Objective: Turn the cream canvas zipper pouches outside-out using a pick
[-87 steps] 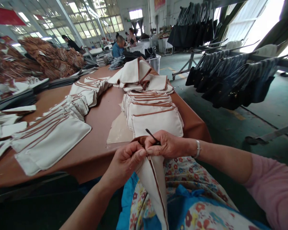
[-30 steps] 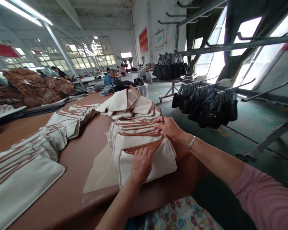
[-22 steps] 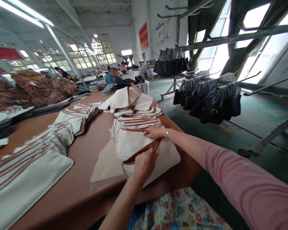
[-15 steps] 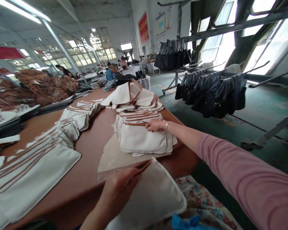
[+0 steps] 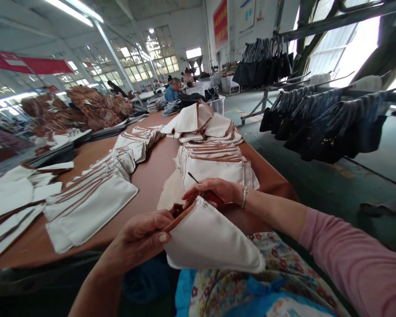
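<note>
My left hand (image 5: 148, 233) is closed on the brown-trimmed edge of a white fabric pouch (image 5: 214, 242), thumb on the near side. The pouch hangs above my lap with its mouth partly open. My right hand (image 5: 214, 191) is closed around a red-handled tool (image 5: 213, 199) with a thin dark tip pointing up and left; its exact kind is partly hidden. Its fingers are at the pouch's upper corner. Just beyond stands a stack of similar white pouches (image 5: 214, 169) with brown edges.
More white pouches (image 5: 95, 211) lie overlapped in a row on the brown table (image 5: 155, 165). A further pile (image 5: 198, 119) sits at the back. Black bags (image 5: 330, 127) hang from a metal rack on the right. A co-worker (image 5: 172, 91) sits farther off.
My right hand has come back from the stack to the pouch in my left hand, bringing the tool. The held pouch is raised and its mouth has opened. The view has swung left.
</note>
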A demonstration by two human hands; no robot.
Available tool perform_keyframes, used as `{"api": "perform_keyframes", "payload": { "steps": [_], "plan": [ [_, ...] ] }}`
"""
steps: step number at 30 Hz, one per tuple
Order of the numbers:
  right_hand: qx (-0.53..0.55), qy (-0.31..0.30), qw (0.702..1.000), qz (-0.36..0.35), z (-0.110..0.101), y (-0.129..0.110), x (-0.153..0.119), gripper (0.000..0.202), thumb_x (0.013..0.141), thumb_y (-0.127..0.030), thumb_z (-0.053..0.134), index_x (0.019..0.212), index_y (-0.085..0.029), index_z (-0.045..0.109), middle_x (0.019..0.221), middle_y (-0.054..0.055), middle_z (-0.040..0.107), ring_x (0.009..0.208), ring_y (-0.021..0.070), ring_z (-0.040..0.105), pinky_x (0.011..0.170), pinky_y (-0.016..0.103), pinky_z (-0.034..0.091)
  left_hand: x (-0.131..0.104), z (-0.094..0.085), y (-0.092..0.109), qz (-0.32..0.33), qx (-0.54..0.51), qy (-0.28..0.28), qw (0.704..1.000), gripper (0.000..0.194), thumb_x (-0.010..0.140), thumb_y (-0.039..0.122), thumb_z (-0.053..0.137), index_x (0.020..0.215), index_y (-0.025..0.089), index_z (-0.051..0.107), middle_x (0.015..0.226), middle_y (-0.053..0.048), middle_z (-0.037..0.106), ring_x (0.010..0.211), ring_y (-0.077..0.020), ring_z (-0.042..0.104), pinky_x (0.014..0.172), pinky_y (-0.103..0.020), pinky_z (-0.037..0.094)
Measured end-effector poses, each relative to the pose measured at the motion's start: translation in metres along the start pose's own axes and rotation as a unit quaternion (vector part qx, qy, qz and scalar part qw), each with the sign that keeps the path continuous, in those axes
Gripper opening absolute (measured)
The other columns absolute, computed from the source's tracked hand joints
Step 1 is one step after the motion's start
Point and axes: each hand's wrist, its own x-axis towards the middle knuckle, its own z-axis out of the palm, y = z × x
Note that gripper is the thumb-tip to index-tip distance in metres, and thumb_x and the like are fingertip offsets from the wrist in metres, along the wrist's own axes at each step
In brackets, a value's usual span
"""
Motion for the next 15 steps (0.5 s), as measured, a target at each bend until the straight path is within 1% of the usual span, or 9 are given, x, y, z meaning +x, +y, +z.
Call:
{"api": "perform_keyframes", "payload": {
  "steps": [1,3,4,6,8,10,11,13,15],
  "plan": [
    [0.014,-0.024,1.000,0.005,-0.001,0.003,-0.002,0.049,0.081,-0.047,0.056,0.109,-0.009,0.070,0.084,0.007,0.072,0.047,0.0057,0.048,0.037,0.016,0.030,-0.002,-0.002,0.000,0.001,-0.016,0.013,1.000,0.028,0.085,0.042,0.067,0.078,0.015,0.074,0.082,-0.011,0.067,0.077,-0.0229,0.062,0.070,-0.032,0.051],
    [0.029,-0.087,0.996,0.022,-0.002,0.012,-0.007,0.049,0.078,-0.048,0.063,0.107,-0.009,0.068,0.066,0.000,0.063,0.040,0.0053,0.043,0.034,0.016,0.028,-0.004,-0.005,-0.006,0.004,-0.038,0.057,0.998,0.027,0.081,0.042,0.071,0.077,0.016,0.076,0.081,-0.010,0.068,0.076,-0.0226,0.063,0.070,-0.032,0.052],
    [0.015,-0.090,0.995,0.030,-0.001,0.015,-0.010,0.048,0.075,-0.046,0.069,0.106,-0.010,0.067,0.060,-0.004,0.059,0.037,0.0050,0.041,0.032,0.017,0.026,-0.005,-0.007,-0.012,0.002,-0.043,0.082,0.996,0.027,0.080,0.042,0.073,0.077,0.016,0.076,0.083,-0.010,0.070,0.079,-0.0228,0.064,0.072,-0.032,0.053],
    [-0.051,-0.056,0.996,0.035,0.001,0.021,-0.016,0.045,0.072,-0.042,0.075,0.104,-0.012,0.065,0.058,-0.007,0.054,0.033,0.0040,0.036,0.031,0.017,0.025,-0.007,-0.011,-0.026,-0.029,-0.035,0.111,0.993,0.026,0.079,0.042,0.073,0.077,0.016,0.076,0.083,-0.008,0.071,0.080,-0.0221,0.065,0.073,-0.031,0.053],
    [-0.131,0.003,0.991,0.002,0.007,0.022,-0.021,0.039,0.074,-0.040,0.076,0.099,-0.012,0.064,0.061,-0.007,0.053,0.038,0.0031,0.036,0.034,0.016,0.025,-0.006,-0.012,-0.040,-0.093,-0.011,0.098,0.991,0.026,0.081,0.042,0.071,0.080,0.016,0.075,0.080,-0.006,0.071,0.077,-0.0206,0.065,0.072,-0.030,0.054],
    [-0.184,0.043,0.981,-0.052,0.013,0.021,-0.024,0.034,0.076,-0.039,0.076,0.091,-0.011,0.064,0.066,-0.005,0.054,0.048,0.0041,0.041,0.042,0.016,0.031,-0.003,-0.008,-0.048,-0.133,0.009,0.065,0.989,0.026,0.083,0.040,0.068,0.092,0.016,0.074,0.088,-0.006,0.073,0.082,-0.0206,0.067,0.075,-0.029,0.054],
    [-0.199,0.052,0.975,-0.079,0.017,0.020,-0.024,0.031,0.076,-0.037,0.076,0.088,-0.011,0.063,0.068,-0.004,0.056,0.054,0.0052,0.044,0.048,0.017,0.034,0.001,-0.004,-0.049,-0.135,0.012,0.052,0.989,0.028,0.085,0.039,0.066,0.101,0.017,0.073,0.097,-0.007,0.074,0.088,-0.0215,0.067,0.078,-0.030,0.054],
    [-0.223,0.050,0.967,-0.117,0.023,0.019,-0.024,0.026,0.077,-0.032,0.075,0.087,-0.012,0.062,0.074,-0.002,0.058,0.064,0.0080,0.049,0.058,0.019,0.040,0.009,0.005,-0.044,-0.116,0.015,0.031,0.993,0.034,0.087,0.038,0.062,0.114,0.019,0.069,0.111,-0.009,0.071,0.101,-0.0236,0.065,0.085,-0.030,0.053],
    [-0.248,0.040,0.959,-0.131,0.028,0.016,-0.025,0.021,0.080,-0.029,0.071,0.089,-0.013,0.060,0.078,-0.001,0.059,0.069,0.0096,0.051,0.064,0.021,0.043,0.017,0.012,-0.034,-0.101,0.025,-0.005,0.995,0.034,0.089,0.037,0.058,0.114,0.018,0.068,0.111,-0.009,0.070,0.102,-0.0240,0.063,0.084,-0.029,0.052]
  ]
}}
